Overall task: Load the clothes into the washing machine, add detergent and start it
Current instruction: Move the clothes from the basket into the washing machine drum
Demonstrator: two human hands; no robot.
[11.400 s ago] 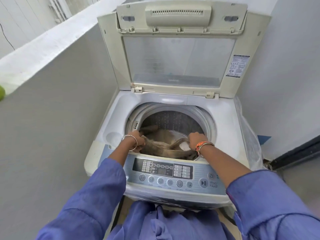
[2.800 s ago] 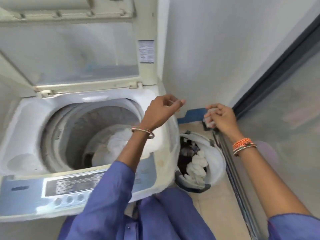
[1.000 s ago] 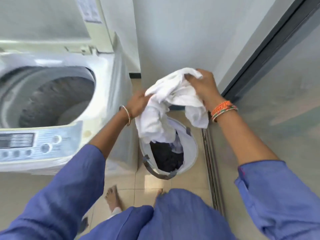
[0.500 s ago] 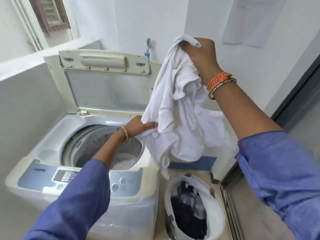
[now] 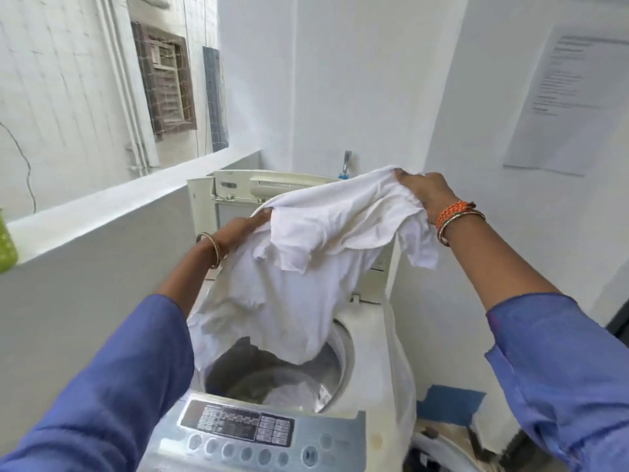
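A white garment (image 5: 306,267) hangs spread over the open drum of the top-loading washing machine (image 5: 367,335). My left hand (image 5: 245,229) grips its left edge and my right hand (image 5: 425,195) grips its upper right edge, holding it high above the opening. The garment's lower end dangles into the drum (image 5: 272,373), where grey and white clothes lie. The machine's lid (image 5: 265,183) stands upright behind the cloth. The control panel (image 5: 238,424) faces me at the bottom.
A laundry basket (image 5: 439,451) stands on the floor to the right of the machine, partly cut off. A low grey wall with a white ledge (image 5: 119,206) runs along the left. A white wall with a paper sheet (image 5: 571,97) is on the right.
Both hands have carried the white garment leftward from beside the machine to over the drum, and my right hand has come down. The view has swung from the basket towards the machine.
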